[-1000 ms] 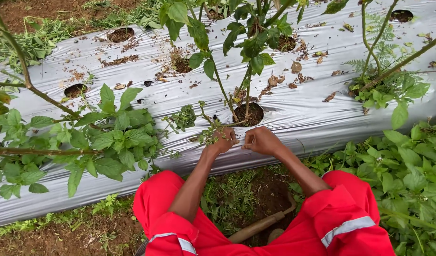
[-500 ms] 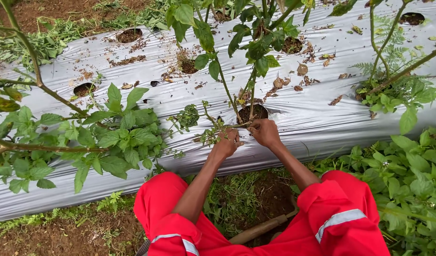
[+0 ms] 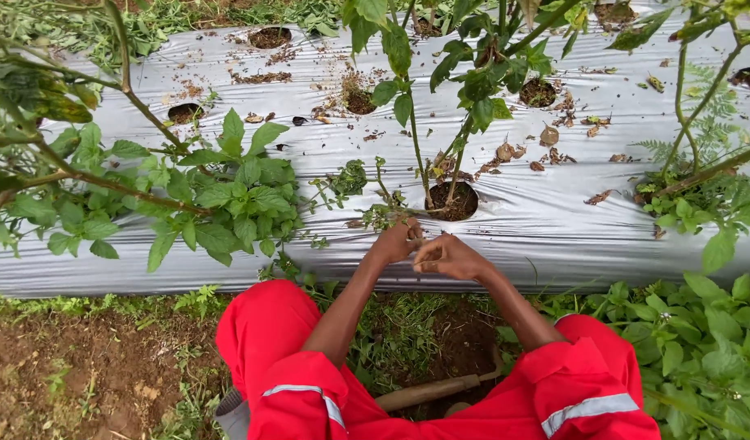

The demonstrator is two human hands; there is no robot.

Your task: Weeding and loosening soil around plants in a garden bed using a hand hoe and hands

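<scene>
Two hands meet at a small weed beside a planting hole in silver mulch.

The left hand is pinched shut on a leafy weed sprig lying on the silver plastic mulch sheet, just beside the round planting hole where thin plant stems rise. The right hand is curled closed, touching the left; what it grips cannot be told. Red sleeves frame a wooden tool handle on the soil below.
</scene>
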